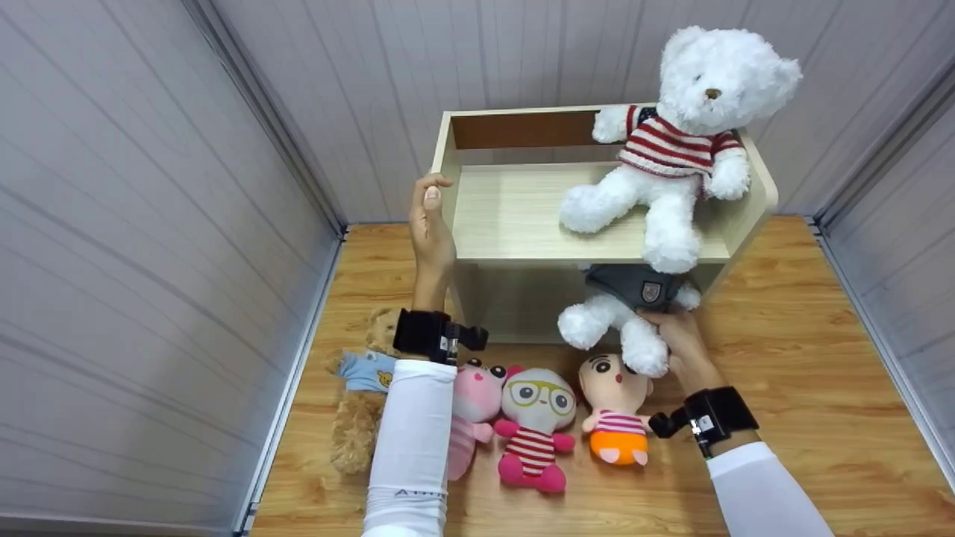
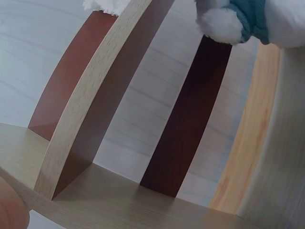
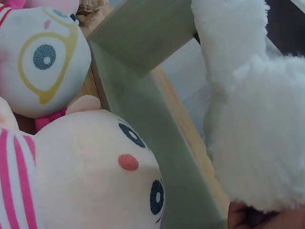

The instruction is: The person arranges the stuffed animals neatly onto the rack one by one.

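A white teddy bear in a grey sweater (image 1: pixel 623 282) sits partly inside the lower compartment of a wooden shelf (image 1: pixel 522 212), its legs sticking out the front and its head hidden under the middle board. My right hand (image 1: pixel 677 339) grips this bear low on its side, by the sweater hem. At the upper left, my left hand (image 1: pixel 433 235) holds the front edge of the shelf's side panel, with the fingertips bent over it. On the upper board, another white teddy bear (image 1: pixel 675 149) in a red-and-white striped sweater leans at the right end.
On the wood floor before the shelf lie a pink plush toy (image 1: pixel 477 391), a plush with yellow glasses (image 1: pixel 537 403) and a boy doll in orange shorts (image 1: pixel 618 399). A brown bear in blue (image 1: pixel 365 373) is partly behind my left arm. Pale walls (image 1: pixel 149 224) stand around.
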`<state>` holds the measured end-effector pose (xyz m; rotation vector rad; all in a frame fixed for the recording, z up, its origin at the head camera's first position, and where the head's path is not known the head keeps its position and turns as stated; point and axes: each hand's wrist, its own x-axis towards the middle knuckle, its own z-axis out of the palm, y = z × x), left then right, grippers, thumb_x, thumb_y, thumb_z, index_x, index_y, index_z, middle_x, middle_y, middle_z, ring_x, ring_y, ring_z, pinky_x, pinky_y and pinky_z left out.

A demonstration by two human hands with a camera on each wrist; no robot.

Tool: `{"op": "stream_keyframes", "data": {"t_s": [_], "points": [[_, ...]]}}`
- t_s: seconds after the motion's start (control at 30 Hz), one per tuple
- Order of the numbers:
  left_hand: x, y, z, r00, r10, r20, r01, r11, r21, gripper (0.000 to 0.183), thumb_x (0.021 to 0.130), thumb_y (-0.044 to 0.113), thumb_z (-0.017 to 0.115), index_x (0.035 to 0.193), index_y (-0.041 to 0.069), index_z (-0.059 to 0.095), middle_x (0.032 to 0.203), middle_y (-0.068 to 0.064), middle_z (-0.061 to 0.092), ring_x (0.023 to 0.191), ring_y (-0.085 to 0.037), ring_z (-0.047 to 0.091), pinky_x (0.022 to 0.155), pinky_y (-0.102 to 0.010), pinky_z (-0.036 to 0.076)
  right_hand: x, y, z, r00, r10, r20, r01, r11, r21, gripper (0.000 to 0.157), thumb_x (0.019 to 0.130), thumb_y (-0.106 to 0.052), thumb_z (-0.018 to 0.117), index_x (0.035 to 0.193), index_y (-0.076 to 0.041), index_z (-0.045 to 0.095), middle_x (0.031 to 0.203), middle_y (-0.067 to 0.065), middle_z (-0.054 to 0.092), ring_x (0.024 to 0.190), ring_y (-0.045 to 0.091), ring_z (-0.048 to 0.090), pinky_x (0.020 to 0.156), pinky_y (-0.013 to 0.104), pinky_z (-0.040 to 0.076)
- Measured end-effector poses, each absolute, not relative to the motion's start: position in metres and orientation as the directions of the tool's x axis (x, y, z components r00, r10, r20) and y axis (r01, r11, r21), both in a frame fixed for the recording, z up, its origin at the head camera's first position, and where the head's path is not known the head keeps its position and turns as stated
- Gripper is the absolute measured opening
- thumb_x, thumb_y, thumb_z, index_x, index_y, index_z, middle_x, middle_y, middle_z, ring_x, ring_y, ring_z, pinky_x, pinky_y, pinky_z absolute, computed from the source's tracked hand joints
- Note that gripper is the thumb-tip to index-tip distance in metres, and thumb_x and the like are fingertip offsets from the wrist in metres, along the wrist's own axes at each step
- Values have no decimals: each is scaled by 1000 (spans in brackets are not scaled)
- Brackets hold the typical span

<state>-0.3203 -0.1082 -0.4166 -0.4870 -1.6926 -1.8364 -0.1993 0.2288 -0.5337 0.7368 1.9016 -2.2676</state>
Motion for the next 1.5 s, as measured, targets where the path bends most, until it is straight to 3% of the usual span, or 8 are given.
{"op": "stream_keyframes", "data": {"t_s": [0.1, 0.3, 0.6, 0.9, 1.03, 1.23, 1.4, 1.5], "points": [[-321, -109, -418, -761, -172, 626, 637, -19, 770, 41, 105, 26, 32, 111, -7, 55, 115, -25, 56, 129, -44, 48, 114, -34, 31, -203, 230, -537, -866, 273, -419, 380, -184, -906, 29, 96, -4, 63, 124, 2, 53, 84, -14, 62, 78, 2, 60, 75, 17, 51], [-319, -110, -418, -779, -165, 604, 613, -2, 790, 58, 105, 51, 35, 110, -3, 56, 117, -23, 57, 134, -44, 46, 117, -36, 29, -210, 230, -546, -832, 363, -420, 372, -196, -907, 25, 94, -1, 64, 117, 2, 56, 78, -13, 60, 73, 3, 57, 71, 18, 49], [-319, -108, -415, -771, -162, 616, 625, -13, 780, 80, 100, 70, 37, 110, -7, 55, 117, -32, 53, 132, -48, 45, 116, -36, 29, -214, 226, -557, -774, 489, -401, 337, -218, -916, 47, 91, 4, 64, 136, 11, 50, 92, -8, 58, 77, 5, 54, 73, 17, 49], [-317, -110, -415, -785, -158, 599, 606, -2, 795, 78, 100, 70, 36, 111, -5, 54, 120, -29, 54, 137, -34, 46, 120, -36, 26, -219, 213, -564, -729, 584, -357, 301, -195, -934, 41, 85, 7, 63, 126, 10, 57, 89, -4, 59, 72, 5, 54, 67, 16, 48], [-316, -109, -415, -790, -155, 593, 600, -2, 800, 78, 100, 70, 36, 111, -5, 54, 120, -28, 54, 137, -31, 46, 121, -37, 27, -222, 208, -569, -703, 629, -332, 270, -196, -943, 41, 82, 9, 62, 123, 8, 60, 95, 0, 61, 81, 9, 54, 73, 17, 48], [-316, -110, -415, -786, -163, 596, 603, 6, 797, 56, 105, 48, 35, 111, -4, 55, 120, -30, 55, 136, -33, 48, 120, -37, 28, -223, 207, -575, -682, 665, -305, 290, -136, -947, 44, 81, 8, 57, 125, 10, 59, 113, 12, 61, 93, 15, 51, 80, 19, 43], [-316, -110, -414, -788, -170, 592, 600, 6, 800, 48, 104, 40, 35, 111, -3, 55, 120, -27, 56, 135, -26, 48, 120, -36, 28, -217, 211, -575, -714, 635, -297, 358, -34, -933, 38, 82, 1, 61, 118, 11, 62, 108, 15, 61, 90, 19, 51, 74, 18, 43], [-316, -110, -415, -785, -167, 596, 605, 0, 796, 48, 104, 40, 35, 111, -3, 55, 119, -29, 55, 135, -29, 48, 120, -36, 28, -211, 212, -572, -781, 576, -241, 368, 112, -923, 29, 83, -5, 65, 107, 11, 57, 103, 17, 56, 93, 27, 50, 80, 27, 44]]}}
